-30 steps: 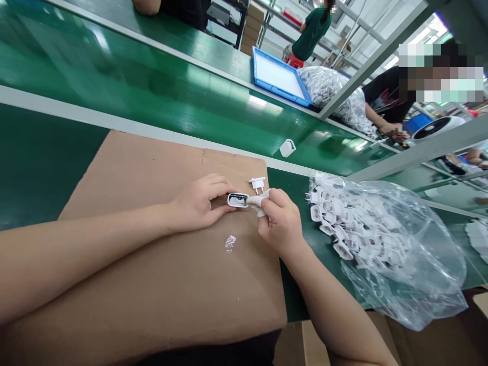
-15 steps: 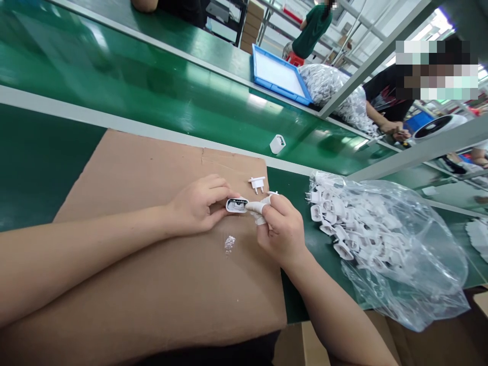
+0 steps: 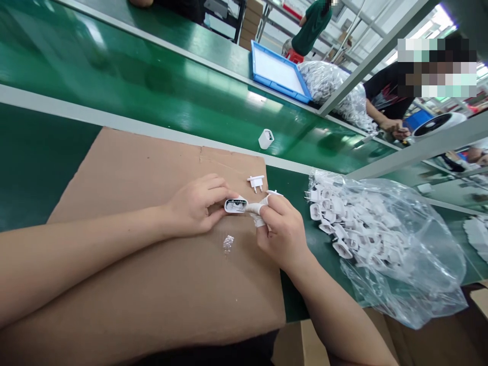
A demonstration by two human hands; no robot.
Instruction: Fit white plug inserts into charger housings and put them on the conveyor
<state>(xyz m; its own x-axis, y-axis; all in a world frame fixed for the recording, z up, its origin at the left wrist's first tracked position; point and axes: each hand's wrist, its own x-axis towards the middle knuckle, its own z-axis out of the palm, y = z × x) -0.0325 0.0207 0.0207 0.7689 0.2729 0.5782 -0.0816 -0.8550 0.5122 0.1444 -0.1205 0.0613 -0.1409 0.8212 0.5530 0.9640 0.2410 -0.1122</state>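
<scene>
Between my hands is a white charger housing (image 3: pixel 236 205), its open end facing me with dark and metallic parts inside. My left hand (image 3: pixel 200 204) grips it at the left end with thumb and fingers. White coverings wrap fingers of my right hand (image 3: pixel 282 223), which is curled closed with its covered fingertips against the housing's right end. Just above lies a white two-pin plug cap (image 3: pixel 255 182) on the cardboard sheet (image 3: pixel 160 284). Another white piece (image 3: pixel 274 193) shows partly behind my right hand. Below the housing sits a small pile of clear, shiny bits (image 3: pixel 228 243).
To the right, a clear plastic bag (image 3: pixel 427 254) spills many white plug caps (image 3: pixel 354 223). Beyond the cardboard, a white housing (image 3: pixel 266 138) stands on the green belt (image 3: pixel 213 112). Farther off are a blue tray (image 3: pixel 280 71), another filled bag (image 3: pixel 335 89) and a co-worker's hands (image 3: pixel 396 128).
The white housing on the green belt has moved left. Both my hands keep nearly the same hold on the charger housing, and the view has shifted slightly.
</scene>
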